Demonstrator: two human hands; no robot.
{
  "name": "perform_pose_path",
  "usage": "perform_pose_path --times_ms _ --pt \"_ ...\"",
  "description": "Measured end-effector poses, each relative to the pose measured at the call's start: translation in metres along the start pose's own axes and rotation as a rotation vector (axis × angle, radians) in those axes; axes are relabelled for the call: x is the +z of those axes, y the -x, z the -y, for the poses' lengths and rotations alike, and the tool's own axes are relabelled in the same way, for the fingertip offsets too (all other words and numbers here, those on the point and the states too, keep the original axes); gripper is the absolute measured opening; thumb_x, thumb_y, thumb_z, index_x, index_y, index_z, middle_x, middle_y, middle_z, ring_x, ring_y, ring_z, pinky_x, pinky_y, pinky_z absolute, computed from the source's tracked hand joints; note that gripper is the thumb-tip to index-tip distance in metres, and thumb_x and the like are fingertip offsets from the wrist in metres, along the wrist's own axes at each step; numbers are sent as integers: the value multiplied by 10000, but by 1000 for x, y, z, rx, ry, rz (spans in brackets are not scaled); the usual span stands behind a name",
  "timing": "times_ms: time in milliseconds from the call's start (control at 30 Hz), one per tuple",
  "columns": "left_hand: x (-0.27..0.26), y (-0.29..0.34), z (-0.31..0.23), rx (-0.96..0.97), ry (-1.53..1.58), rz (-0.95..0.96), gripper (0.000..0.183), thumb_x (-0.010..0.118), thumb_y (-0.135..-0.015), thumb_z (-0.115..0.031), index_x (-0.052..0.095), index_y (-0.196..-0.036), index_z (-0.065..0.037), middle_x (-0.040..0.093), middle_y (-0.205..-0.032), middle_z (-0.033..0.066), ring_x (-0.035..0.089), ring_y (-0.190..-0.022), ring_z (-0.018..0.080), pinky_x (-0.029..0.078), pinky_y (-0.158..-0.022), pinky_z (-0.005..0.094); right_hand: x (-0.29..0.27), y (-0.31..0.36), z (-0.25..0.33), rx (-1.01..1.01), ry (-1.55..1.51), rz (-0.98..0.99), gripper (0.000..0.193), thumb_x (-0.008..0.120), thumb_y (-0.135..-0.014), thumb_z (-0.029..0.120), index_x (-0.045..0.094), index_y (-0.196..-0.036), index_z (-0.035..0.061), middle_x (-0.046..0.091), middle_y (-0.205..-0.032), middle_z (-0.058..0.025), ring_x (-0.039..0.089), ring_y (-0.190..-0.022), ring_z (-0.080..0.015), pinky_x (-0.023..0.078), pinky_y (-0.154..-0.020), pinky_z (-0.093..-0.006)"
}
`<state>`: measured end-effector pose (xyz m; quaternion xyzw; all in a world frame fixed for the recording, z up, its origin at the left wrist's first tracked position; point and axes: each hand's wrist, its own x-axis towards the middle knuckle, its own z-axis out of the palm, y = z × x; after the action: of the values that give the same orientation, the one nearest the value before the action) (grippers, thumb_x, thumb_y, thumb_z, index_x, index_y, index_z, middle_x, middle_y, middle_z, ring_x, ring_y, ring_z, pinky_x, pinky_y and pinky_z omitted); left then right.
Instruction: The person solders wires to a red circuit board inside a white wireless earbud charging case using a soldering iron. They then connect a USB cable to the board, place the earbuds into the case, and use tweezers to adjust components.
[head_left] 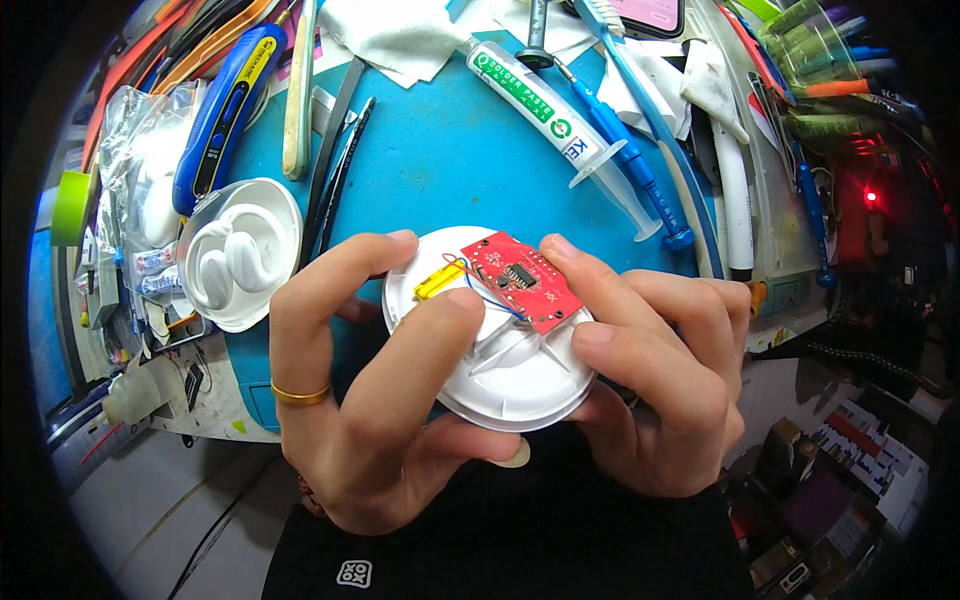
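Observation:
Both of my hands grip a round white plastic housing (520, 395) with its ribbed inside facing up. A red circuit board (548, 307) with a black chip lies tilted across its upper right. Beside the board sits a small yellow part (440, 280), with thin red and blue wires running near it. My left hand (385, 370), wearing a gold ring, is closed on the left rim; one of its fingertips presses inside, just below the yellow part. My right hand (665, 370) is closed on the right rim, its upper fingertip at the board's edge.
A blue mat (420, 150) covers the bench. On it lie a solder paste syringe (540, 110), a blue screwdriver (630, 155), black tweezers (340, 180) and a blue cutter (225, 120). A white round piece with a coil shape (240, 255) stands left of my hand.

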<state>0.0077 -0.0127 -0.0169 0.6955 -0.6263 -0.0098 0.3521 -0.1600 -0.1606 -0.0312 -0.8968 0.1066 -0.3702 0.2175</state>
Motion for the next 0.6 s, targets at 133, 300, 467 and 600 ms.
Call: perform_pose_path --times_ms 133,300,467,600 --pt "1 0 -1 -1 16 -9 584 526 -1075 -544 569 -1346 -28 581 -1291 334 641 -1120 370 536 -952 465 -1 0 -3 -26 -3 18 342 681 -1031 332 555 -1198 62 784 -1108 -257 658 -826 -219 423 -784 -339" --pt "0 0 -2 -10 9 -4 586 527 -1074 -548 574 -1338 -27 585 -1279 334 645 -1113 367 540 -950 467 -1 0 -3 -31 -7 16 344 700 -1020 308 550 -1206 61 786 -1106 -253 660 -821 -221 423 -782 -342" --pt "2 0 -1 -21 42 -27 606 541 -1063 -566 578 -1330 -23 595 -1264 329 645 -1111 370 540 -942 467 -3 0 -5 -52 12 27 336 712 -1012 301 563 -1196 63 791 -1092 -241 661 -803 -220 422 -762 -346" --pt "5 1 -3 -40 75 -55 582 569 -1049 -544 596 -1316 -27 596 -1268 328 645 -1099 371 539 -919 456 -3 -1 -4 -43 12 18 335 720 -1006 302 572 -1193 67 795 -1085 -232 667 -804 -220 419 -750 -347"
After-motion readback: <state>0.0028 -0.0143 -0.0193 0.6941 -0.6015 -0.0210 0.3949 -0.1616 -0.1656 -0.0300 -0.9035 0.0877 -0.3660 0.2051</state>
